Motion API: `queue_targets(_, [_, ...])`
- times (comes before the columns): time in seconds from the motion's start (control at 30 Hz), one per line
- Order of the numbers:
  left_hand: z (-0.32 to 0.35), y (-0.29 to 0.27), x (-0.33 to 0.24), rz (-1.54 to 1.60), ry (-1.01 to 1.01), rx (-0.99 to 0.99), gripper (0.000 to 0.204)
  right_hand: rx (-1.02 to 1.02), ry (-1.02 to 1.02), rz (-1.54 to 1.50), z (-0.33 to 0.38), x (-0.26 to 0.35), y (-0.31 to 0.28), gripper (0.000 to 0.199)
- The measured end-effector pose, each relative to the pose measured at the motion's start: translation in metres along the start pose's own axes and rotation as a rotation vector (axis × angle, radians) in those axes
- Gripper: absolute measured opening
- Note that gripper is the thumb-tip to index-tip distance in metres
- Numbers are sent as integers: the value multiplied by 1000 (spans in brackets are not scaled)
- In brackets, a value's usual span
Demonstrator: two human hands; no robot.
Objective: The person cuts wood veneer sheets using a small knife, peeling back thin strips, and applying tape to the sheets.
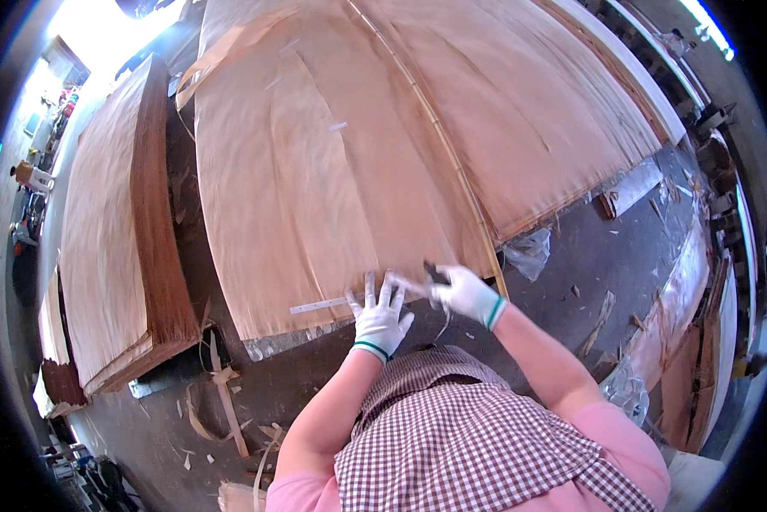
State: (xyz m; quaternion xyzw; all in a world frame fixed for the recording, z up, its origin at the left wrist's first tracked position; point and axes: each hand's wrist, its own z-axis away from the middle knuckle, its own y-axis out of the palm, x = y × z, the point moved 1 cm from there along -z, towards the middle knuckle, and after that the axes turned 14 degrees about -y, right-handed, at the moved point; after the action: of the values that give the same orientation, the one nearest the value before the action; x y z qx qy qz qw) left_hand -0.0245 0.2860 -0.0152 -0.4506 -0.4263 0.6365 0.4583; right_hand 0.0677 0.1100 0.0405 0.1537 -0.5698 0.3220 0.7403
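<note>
A large light-brown wood veneer sheet (315,196) lies on a stack in front of me. My left hand (378,317), in a white glove with a green cuff, presses flat near its front edge with fingers spread. Beside it, my right hand (467,295), gloved alike, is closed around a small dark object (435,274), partly hidden and blurred. A pale strip (407,285) stretches from this hand toward my left fingertips. White perforated tape (318,305) runs along the sheet's edge left of my left hand; a short tape piece (338,126) sits farther up.
A long thin bamboo pole (435,119) lies lengthwise beside the sheet, with another veneer stack (537,111) to its right. At left stands a thick veneer stack (115,213). Veneer scraps (226,401) and crumpled clear plastic (528,252) litter the dark floor.
</note>
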Motion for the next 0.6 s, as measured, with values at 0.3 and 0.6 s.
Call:
queue_targets(0.3, [-111, -43, 30, 152, -81, -206, 63, -59, 147, 17, -156, 6, -4, 23])
queue_targets(0.6, [-126, -45, 52, 499, 82, -34, 58, -121, -197, 901, -204, 60, -40, 28])
